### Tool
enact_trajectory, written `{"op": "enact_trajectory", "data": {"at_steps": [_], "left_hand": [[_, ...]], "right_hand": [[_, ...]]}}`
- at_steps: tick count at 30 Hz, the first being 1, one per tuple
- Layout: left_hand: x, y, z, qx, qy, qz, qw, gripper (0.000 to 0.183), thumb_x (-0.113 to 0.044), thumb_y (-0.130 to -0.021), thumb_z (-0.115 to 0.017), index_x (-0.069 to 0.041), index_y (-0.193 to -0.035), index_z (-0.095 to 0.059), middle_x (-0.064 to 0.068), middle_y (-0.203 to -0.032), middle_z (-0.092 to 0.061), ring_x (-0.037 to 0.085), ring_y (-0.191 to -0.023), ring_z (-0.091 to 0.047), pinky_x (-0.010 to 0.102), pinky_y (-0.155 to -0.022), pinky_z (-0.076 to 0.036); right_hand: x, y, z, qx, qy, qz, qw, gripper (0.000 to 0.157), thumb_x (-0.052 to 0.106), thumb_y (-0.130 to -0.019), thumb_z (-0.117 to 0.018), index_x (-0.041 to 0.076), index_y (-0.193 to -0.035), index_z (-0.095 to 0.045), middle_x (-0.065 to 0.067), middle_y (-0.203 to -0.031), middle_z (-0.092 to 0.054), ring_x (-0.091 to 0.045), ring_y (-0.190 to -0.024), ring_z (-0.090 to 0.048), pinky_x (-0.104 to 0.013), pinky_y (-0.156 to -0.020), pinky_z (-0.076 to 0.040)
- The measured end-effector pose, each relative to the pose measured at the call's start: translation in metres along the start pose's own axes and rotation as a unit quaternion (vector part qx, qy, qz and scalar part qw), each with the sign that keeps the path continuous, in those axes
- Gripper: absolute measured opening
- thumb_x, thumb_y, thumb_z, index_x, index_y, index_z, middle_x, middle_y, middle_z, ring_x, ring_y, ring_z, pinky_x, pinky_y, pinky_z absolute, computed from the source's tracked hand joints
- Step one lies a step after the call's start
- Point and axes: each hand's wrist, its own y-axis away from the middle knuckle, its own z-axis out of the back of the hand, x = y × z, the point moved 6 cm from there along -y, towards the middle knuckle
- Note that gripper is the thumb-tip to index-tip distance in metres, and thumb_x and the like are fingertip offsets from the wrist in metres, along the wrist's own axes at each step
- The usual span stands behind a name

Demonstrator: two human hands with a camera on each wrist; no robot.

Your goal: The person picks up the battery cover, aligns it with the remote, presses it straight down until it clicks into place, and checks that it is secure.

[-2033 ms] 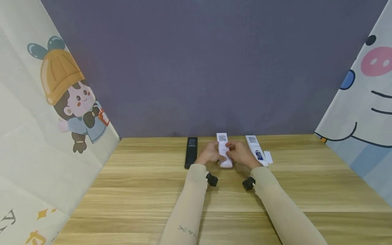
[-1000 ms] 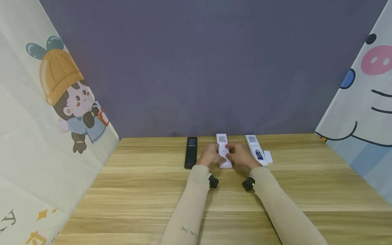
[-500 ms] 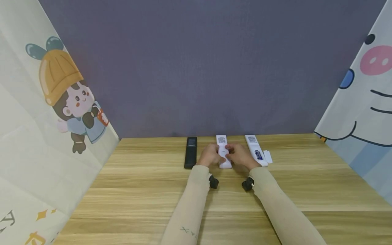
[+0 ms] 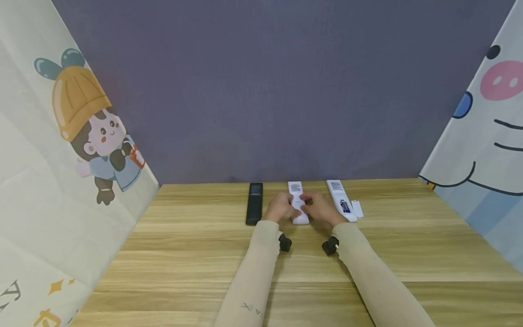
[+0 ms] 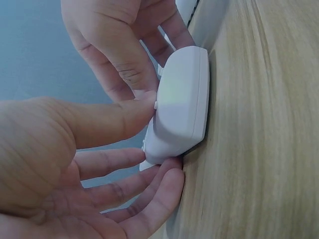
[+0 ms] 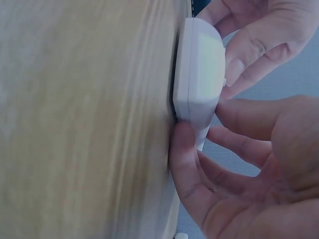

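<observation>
A white remote control (image 4: 300,219) lies back side up on the wooden table, its printed label at the far end. My left hand (image 4: 279,207) holds it from the left, thumb on the back face and fingers along the side. From the right, my right hand (image 4: 322,207) grips the opposite side the same way. In the left wrist view, the rounded near end of the remote (image 5: 180,99) shows between both hands. The right wrist view has the thumb on the back of the remote (image 6: 200,69) and a fingertip low at its side, by the tabletop.
Left of the hands lies a black remote (image 4: 254,204). At the right is a second white remote (image 4: 339,193) with batteries (image 4: 345,207) showing in its open compartment, its loose white cover (image 4: 357,209) beside it. A dark grey panel (image 4: 286,91) rises behind the wooden table (image 4: 184,254).
The far end of the middle white remote has shifted slightly toward me, and my left wrist has moved a little right. Both hands keep their hold; in the last half second hardly anything moves.
</observation>
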Motion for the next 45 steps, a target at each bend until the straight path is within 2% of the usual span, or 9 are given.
{"op": "enact_trajectory", "data": {"at_steps": [13, 23, 33, 40, 45], "left_hand": [[0.0017, -0.001, -0.0015, 0.006, 0.011, 0.001, 0.9999, 0.019, -0.01, -0.081, -0.083, -0.003, -0.086, -0.067, 0.001, -0.075, -0.06, 0.015, -0.071, -0.052, 0.024, -0.064, -0.041], [0.0022, -0.0006, -0.0027, 0.01, 0.026, 0.009, 0.9996, 0.016, -0.01, -0.083, -0.082, -0.003, -0.088, -0.069, 0.001, -0.078, -0.062, 0.015, -0.072, -0.053, 0.023, -0.064, -0.041], [0.0019, 0.0003, -0.0037, 0.012, 0.042, 0.021, 0.9988, 0.017, -0.009, -0.082, -0.082, -0.002, -0.093, -0.071, 0.003, -0.083, -0.066, 0.015, -0.075, -0.056, 0.023, -0.066, -0.044], [0.0027, -0.0001, -0.0044, 0.02, 0.025, 0.029, 0.9991, 0.017, -0.011, -0.083, -0.082, -0.003, -0.093, -0.07, 0.004, -0.084, -0.067, 0.016, -0.076, -0.056, 0.025, -0.068, -0.044], [0.0016, -0.0004, -0.0035, 0.019, 0.019, 0.028, 0.9992, 0.017, -0.011, -0.082, -0.082, -0.004, -0.089, -0.068, 0.003, -0.082, -0.066, 0.016, -0.075, -0.056, 0.025, -0.067, -0.044]], "right_hand": [[-0.0012, 0.0002, -0.0014, 0.011, -0.004, -0.011, 1.0, 0.04, 0.01, -0.097, -0.064, -0.003, -0.135, -0.062, -0.022, -0.128, -0.068, -0.034, -0.117, -0.063, -0.049, -0.103, -0.049], [-0.0035, 0.0005, -0.0021, 0.02, -0.029, -0.026, 0.999, 0.041, 0.009, -0.097, -0.064, -0.004, -0.136, -0.06, -0.024, -0.131, -0.066, -0.027, -0.106, -0.067, -0.042, -0.093, -0.055], [-0.0059, 0.0012, -0.003, 0.019, -0.044, -0.034, 0.998, 0.041, 0.007, -0.097, -0.064, -0.005, -0.136, -0.06, -0.025, -0.132, -0.064, -0.029, -0.105, -0.068, -0.038, -0.089, -0.057], [-0.0055, 0.0022, -0.0042, 0.022, -0.052, -0.03, 0.998, 0.042, 0.008, -0.097, -0.064, -0.004, -0.137, -0.059, -0.026, -0.134, -0.063, -0.029, -0.104, -0.069, -0.035, -0.083, -0.059], [-0.0055, 0.0021, -0.0029, 0.022, -0.039, -0.026, 0.999, 0.042, 0.009, -0.098, -0.064, -0.003, -0.138, -0.059, -0.025, -0.136, -0.063, -0.031, -0.11, -0.067, -0.042, -0.092, -0.057]]}}
